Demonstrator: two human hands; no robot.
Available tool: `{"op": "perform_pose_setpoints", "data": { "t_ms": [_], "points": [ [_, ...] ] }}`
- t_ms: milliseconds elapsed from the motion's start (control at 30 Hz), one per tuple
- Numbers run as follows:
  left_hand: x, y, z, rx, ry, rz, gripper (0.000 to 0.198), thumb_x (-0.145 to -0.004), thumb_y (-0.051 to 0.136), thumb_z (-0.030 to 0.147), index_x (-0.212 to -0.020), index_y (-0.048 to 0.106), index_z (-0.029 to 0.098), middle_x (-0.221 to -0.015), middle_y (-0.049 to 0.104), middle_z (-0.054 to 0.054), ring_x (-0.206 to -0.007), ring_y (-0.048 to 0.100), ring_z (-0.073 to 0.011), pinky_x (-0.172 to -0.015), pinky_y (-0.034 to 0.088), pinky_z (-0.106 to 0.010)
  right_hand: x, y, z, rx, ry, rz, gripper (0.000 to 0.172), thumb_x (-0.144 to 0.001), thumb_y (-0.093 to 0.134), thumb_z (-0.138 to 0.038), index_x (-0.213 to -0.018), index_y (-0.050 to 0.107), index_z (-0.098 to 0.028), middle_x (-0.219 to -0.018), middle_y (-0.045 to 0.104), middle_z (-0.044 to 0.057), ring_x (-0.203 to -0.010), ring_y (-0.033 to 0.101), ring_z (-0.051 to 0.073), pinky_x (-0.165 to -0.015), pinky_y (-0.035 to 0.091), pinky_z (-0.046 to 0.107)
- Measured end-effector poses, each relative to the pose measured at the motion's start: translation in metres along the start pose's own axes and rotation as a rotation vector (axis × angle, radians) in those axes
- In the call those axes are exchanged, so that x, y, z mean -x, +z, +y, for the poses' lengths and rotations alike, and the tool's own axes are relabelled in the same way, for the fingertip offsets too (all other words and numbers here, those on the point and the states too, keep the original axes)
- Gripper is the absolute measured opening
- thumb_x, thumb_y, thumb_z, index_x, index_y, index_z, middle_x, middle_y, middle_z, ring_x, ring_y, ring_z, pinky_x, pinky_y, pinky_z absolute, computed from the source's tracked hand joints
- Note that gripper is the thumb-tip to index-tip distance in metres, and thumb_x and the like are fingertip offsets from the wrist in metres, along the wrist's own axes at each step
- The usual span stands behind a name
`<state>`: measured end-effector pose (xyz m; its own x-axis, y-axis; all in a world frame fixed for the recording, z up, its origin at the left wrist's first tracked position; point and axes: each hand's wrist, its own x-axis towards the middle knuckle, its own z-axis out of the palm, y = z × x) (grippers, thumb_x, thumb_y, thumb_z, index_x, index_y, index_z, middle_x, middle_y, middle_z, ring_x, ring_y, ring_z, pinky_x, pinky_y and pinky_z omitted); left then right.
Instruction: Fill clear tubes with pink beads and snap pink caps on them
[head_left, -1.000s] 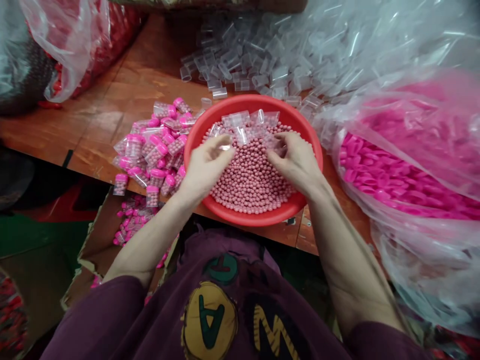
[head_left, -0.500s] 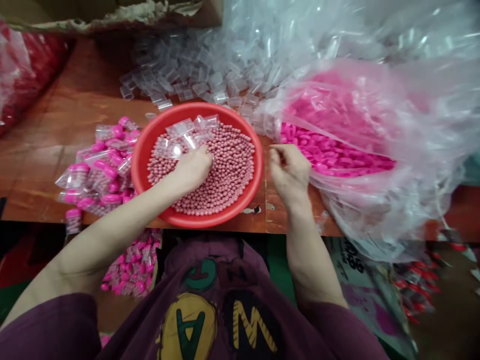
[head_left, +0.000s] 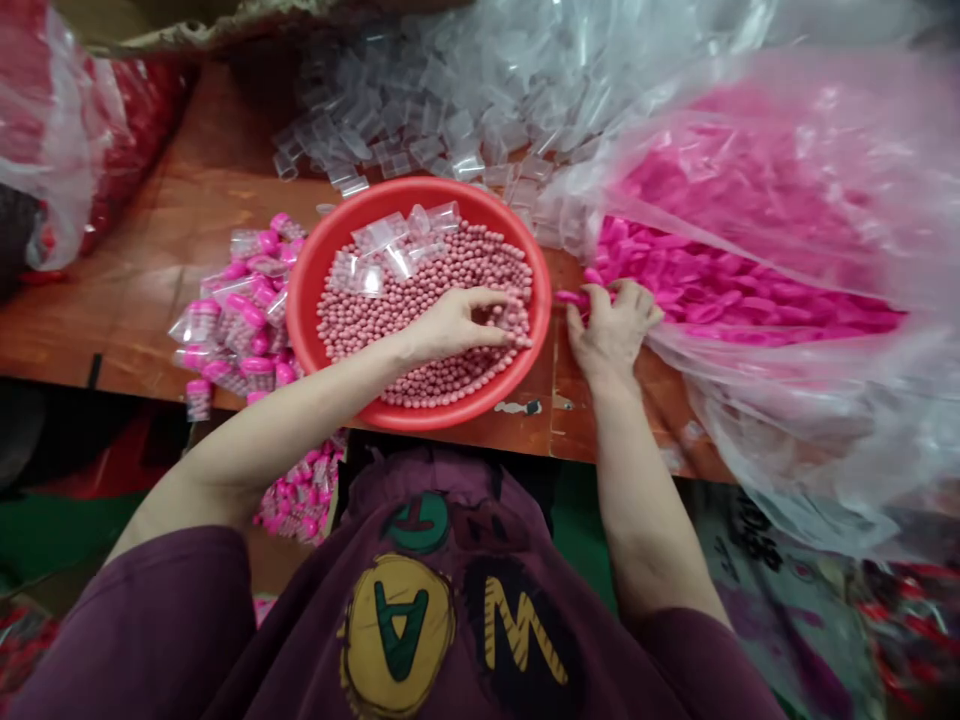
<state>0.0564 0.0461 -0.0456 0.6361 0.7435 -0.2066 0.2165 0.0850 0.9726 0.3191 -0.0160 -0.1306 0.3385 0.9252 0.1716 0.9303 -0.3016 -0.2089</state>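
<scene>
My left hand (head_left: 461,325) is inside the red bowl (head_left: 300,300), over its right half. Its thumb and fingers curve around what looks like a clear plastic tube (head_left: 511,312) filled with pink beads, hard to tell from the loose beads (head_left: 420,375) about it. More clear tubes (head_left: 390,240) lie on the beads at the back of the bowl. Just right of the bowl, my right hand (head_left: 611,325) is at the mouth of a bag, with thumb and forefinger closed about a bright pink cap (head_left: 574,298). Pink caps (head_left: 697,275) fill the bag beyond its fingers.
Filled, pink-capped tubes (head_left: 240,310) are heaped left of the bowl. Empty clear tubes (head_left: 450,120) spread along the back. The plastic bag (head_left: 780,420) hangs over the table's front edge at right. Another bag with red contents (head_left: 127,140) stands at far left.
My left hand has moved right across the bowl from the tubes toward the right rim. My right hand has reached the pink caps at the bag's mouth. The view has shifted slightly.
</scene>
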Motion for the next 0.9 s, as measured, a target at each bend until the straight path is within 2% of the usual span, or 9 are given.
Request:
{"op": "perform_pose_setpoints", "data": {
  "t_ms": [67,133,267,367,467,567,733,800,900],
  "points": [
    [0.014,-0.003,0.006,0.204,0.006,-0.006,0.053,-0.076,0.100,0.036,-0.120,0.083,0.013,-0.118,0.082,-0.007,-0.116,0.074,-0.0212,-0.118,0.056,-0.041,0.011,0.004,-0.012,-0.019,-0.067,-0.039,0.037,-0.111,0.060,-0.036,-0.137,0.079,-0.018,-0.148,0.069,0.025,-0.144,0.057,0.045,-0.119,0.041,0.067],
    [0.030,-0.007,0.011,0.357,-0.022,0.008,0.053,-0.082,0.099,0.041,-0.125,0.083,0.014,-0.122,0.083,-0.008,-0.120,0.076,-0.0210,-0.119,0.056,-0.040,0.020,0.010,-0.019,-0.060,-0.119,-0.059,0.031,-0.110,0.055,-0.030,-0.122,0.080,-0.019,-0.134,0.074,0.022,-0.141,0.058,0.043,-0.122,0.037,0.070],
    [0.058,-0.015,0.013,0.599,-0.128,0.031,0.043,-0.099,0.087,0.040,-0.134,0.080,0.018,-0.129,0.085,-0.014,-0.121,0.082,-0.0243,-0.100,0.063,-0.037,0.027,0.019,-0.024,-0.205,-0.133,-0.036,0.019,-0.102,0.056,-0.023,-0.102,0.074,-0.021,-0.111,0.076,0.019,-0.127,0.061,0.039,-0.125,0.031,0.073],
    [0.071,-0.019,0.013,0.729,-0.194,0.053,0.037,-0.105,0.076,0.028,-0.140,0.073,0.017,-0.126,0.086,-0.016,-0.112,0.086,-0.0253,-0.087,0.065,-0.035,0.025,0.016,-0.024,-0.247,-0.115,-0.027,0.017,-0.097,0.060,-0.022,-0.106,0.074,-0.021,-0.112,0.077,0.021,-0.119,0.063,0.037,-0.119,0.037,0.069],
    [0.078,-0.019,0.013,0.813,-0.198,0.056,0.046,-0.100,0.071,0.015,-0.146,0.068,0.017,-0.119,0.087,-0.014,-0.106,0.086,-0.0236,-0.083,0.065,-0.032,0.018,0.009,-0.020,-0.349,-0.097,0.038,0.033,-0.099,0.060,-0.026,-0.125,0.077,-0.016,-0.124,0.079,0.023,-0.113,0.068,0.033,-0.107,0.051,0.056],
    [0.081,-0.016,0.010,0.823,-0.161,0.060,0.054,-0.094,0.070,0.015,-0.148,0.067,0.017,-0.115,0.086,-0.012,-0.104,0.085,-0.0228,-0.078,0.061,-0.030,0.007,0.001,-0.015,-0.490,-0.034,0.152,0.041,-0.095,0.065,-0.029,-0.129,0.080,-0.013,-0.118,0.081,0.020,-0.097,0.071,0.026,-0.095,0.059,0.046],
    [0.082,-0.011,0.007,0.741,-0.122,0.099,0.049,-0.087,0.070,0.017,-0.136,0.071,0.018,-0.109,0.080,-0.008,-0.106,0.079,-0.0216,-0.076,0.053,-0.029,0.002,-0.032,-0.036,-0.985,-0.057,0.346,0.047,-0.082,0.079,-0.044,-0.122,0.081,-0.019,-0.108,0.081,0.012,-0.075,0.070,0.020,-0.073,0.061,0.042],
    [0.083,-0.008,0.009,0.719,-0.116,0.116,0.042,-0.085,0.069,0.017,-0.127,0.070,0.018,-0.107,0.077,-0.006,-0.102,0.076,-0.0193,-0.073,0.050,-0.029,0.010,-0.054,-0.060,-1.136,-0.164,0.269,0.046,-0.086,0.085,-0.047,-0.125,0.083,-0.024,-0.114,0.083,0.009,-0.079,0.075,0.020,-0.078,0.066,0.043],
    [0.084,-0.002,0.012,0.682,-0.134,0.159,0.031,-0.087,0.071,0.018,-0.116,0.063,0.021,-0.109,0.074,-0.003,-0.095,0.072,-0.0156,-0.072,0.046,-0.029,0.025,-0.081,-0.100,-1.194,-0.286,0.032,0.034,-0.096,0.083,-0.036,-0.129,0.086,-0.029,-0.120,0.085,0.004,-0.093,0.081,0.019,-0.093,0.069,0.044]
  ]
}}
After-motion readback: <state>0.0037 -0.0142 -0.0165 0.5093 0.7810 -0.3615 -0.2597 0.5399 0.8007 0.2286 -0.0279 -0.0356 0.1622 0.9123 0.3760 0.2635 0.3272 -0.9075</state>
